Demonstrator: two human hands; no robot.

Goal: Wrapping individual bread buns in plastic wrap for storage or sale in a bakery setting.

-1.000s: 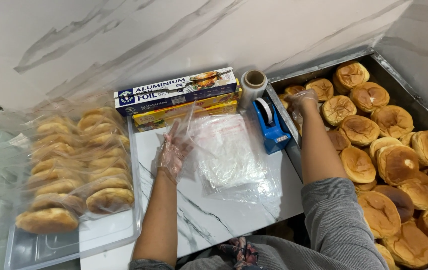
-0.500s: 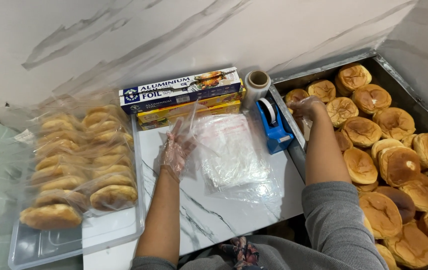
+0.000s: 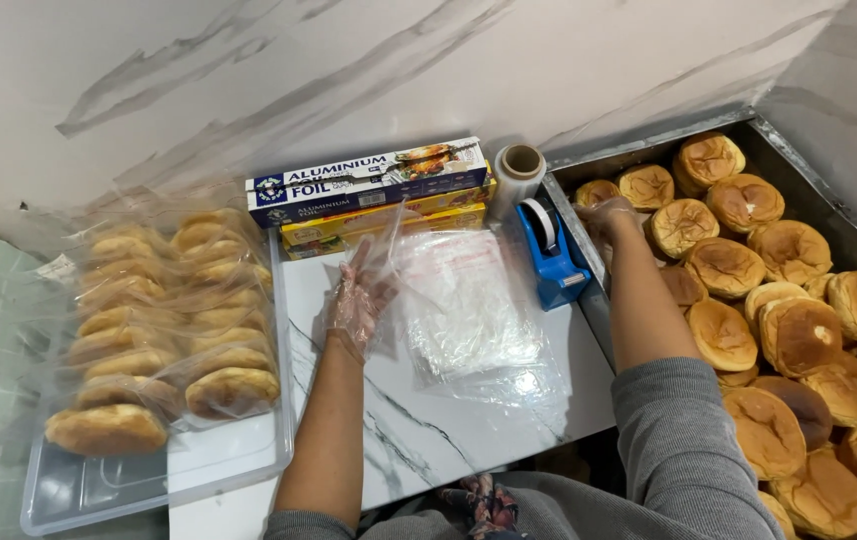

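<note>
So the left hand (image 3: 357, 300), covered in a thin clear glove, is held over the marble bench (image 3: 429, 430) with its fingers (image 3: 361, 262) spread apart, and the edge of a clear plastic bag (image 3: 404, 245) looks to be lifted by it, though a real pinch can't be made out. Just to its right a stack of clear bags (image 3: 469, 310) is laid flat on the bench. The right hand (image 3: 611, 215), gloved too, is reached into the metal tray (image 3: 649, 140) and set down on a bun (image 3: 599, 192) at the tray's near-left corner, fingers curled over it; whether it's actually gripped can't be told. The tray is packed with golden buns. Between the hands a blue tape dispenser (image 3: 557, 255) is parked, with foil boxes (image 3: 369, 185) and a cling film roll (image 3: 521, 170) behind. Bagged buns (image 3: 169, 320) are stacked in a clear tub (image 3: 149, 480) on the left.
</note>
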